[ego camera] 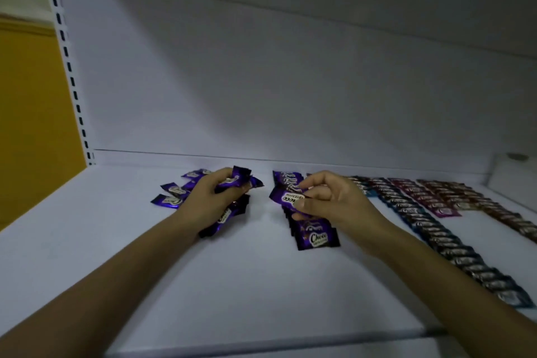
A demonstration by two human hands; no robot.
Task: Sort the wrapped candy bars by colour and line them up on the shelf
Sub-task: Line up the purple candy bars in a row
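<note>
Head view, and we're well into the purple run on the shelf (232,285). The left hand (216,200) has a clutch of purple bars (242,180) bunched in it, fingers (222,177) curled tight round the wrappers. Some poke out above the knuckles and some below the palm. The right hand (334,200) has a single purple bar (286,197) pinched between the thumb and its own fingers (315,180), just over the far part of the purple row (315,237). That row runs toward the camera, wrappers overlapping, with a "Choco" label showing at the near end.

Off to the right, the job looks largely done. A long blue row (453,244) stretches toward the front edge, a shorter magenta row (427,197) sits beside it, and a brownish row (494,206) lies beyond that, all neatly overlapped.

What's left? By my reading, only purple: the handful in the left hand, the one in the right, and a few loose purple bars (174,190) scattered at the back left, well apart from the row. I'd call this the closing stretch, with three colours lined up and the fourth row only partly laid.
</note>
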